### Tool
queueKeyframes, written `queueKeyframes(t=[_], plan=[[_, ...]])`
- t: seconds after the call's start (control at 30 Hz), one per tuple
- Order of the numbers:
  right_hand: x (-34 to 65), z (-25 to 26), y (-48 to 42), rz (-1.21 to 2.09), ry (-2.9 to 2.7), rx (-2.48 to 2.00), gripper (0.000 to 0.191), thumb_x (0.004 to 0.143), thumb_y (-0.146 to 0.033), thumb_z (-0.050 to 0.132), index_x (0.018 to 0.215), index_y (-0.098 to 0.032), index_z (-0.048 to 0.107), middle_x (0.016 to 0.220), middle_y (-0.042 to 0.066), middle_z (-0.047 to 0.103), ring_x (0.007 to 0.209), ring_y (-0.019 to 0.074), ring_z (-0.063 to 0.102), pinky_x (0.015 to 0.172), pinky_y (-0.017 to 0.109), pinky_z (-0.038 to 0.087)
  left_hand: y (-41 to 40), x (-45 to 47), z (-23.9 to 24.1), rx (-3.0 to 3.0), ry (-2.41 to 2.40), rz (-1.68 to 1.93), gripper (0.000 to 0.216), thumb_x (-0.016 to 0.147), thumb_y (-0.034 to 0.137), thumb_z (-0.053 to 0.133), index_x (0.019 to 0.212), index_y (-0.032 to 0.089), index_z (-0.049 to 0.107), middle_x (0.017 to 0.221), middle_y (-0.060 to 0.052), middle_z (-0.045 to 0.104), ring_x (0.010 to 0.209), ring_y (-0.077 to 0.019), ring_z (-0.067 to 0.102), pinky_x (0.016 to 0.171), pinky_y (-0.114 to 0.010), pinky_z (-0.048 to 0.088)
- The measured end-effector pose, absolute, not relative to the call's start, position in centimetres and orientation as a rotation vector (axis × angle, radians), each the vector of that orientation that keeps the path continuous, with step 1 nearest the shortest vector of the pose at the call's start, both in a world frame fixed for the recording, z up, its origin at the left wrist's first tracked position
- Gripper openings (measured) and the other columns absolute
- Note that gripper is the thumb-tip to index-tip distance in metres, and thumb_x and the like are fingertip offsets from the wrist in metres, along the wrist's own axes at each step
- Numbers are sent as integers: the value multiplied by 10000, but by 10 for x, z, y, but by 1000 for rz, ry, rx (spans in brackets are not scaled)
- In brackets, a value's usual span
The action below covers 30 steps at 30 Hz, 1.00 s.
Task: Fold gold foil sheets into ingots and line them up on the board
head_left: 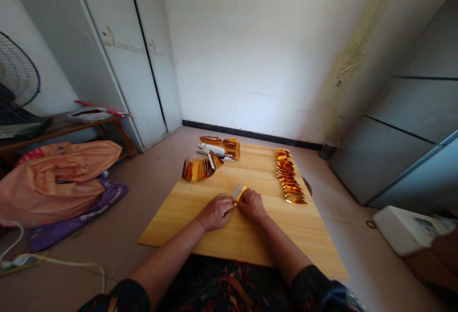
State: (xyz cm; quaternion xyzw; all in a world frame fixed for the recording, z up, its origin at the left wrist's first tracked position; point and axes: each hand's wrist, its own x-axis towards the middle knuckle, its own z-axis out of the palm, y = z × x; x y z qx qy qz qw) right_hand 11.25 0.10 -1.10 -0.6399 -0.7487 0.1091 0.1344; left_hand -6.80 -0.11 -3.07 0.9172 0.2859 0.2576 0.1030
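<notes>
A small piece of gold foil paper (237, 191), pale side partly showing, lies on the wooden table between my hands. The fingers of my left hand (216, 212) are closed at its left lower edge. My right hand (252, 204) grips its right side with bent fingers. My fingertips hide much of the paper, including any fold under them. Beyond my left hand, curled gold foil sheets (196, 169) rest near the table's left edge. To the right runs a row of folded gold foil pieces (290, 178), overlapping one another.
More foil sheets (232, 148) and a white roll (210, 149) lie at the table's (261, 243) far left corner. Bags (71, 173) and a pale cable (71, 263) are on the floor at left. A white box (404, 228) stands at right.
</notes>
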Motion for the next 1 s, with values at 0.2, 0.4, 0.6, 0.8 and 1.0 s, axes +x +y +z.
queueKeyframes(t=[0.2,0.4,0.6,0.8,1.0], plan=[[113,-15,0,323,-2134,-1814,89,758,-197,560,698,-187,623,841,32,627,808,148,537,687,241,320,-1,-68,-30,2730,849,776,298,707,85,524,959,176,654,1062,-81,653,1025,-195,586,994,-375,418],[116,-15,2,385,-2116,-1750,95,736,-156,566,721,-198,649,854,21,637,833,147,557,727,233,353,1,-69,-33,2729,843,803,281,720,95,524,948,180,666,1059,-77,662,1013,-185,595,993,-369,421],[124,-18,9,469,-2129,-1683,159,720,-89,544,715,-196,661,857,21,652,827,132,571,731,216,375,2,-67,-34,2744,830,850,270,720,90,520,925,187,667,1038,-63,668,997,-172,596,980,-363,426],[121,-22,6,410,-2096,-1711,37,696,-198,620,709,-196,655,813,19,633,777,148,559,692,236,376,2,-60,-34,2783,920,829,155,769,113,527,785,189,662,913,-41,675,864,-149,608,881,-324,445],[129,-29,13,414,-2133,-1610,201,690,-73,550,761,-212,677,857,12,646,799,133,569,725,226,393,4,-50,-31,2789,1182,735,140,796,166,564,674,179,630,788,-11,669,760,-143,593,764,-306,409]])
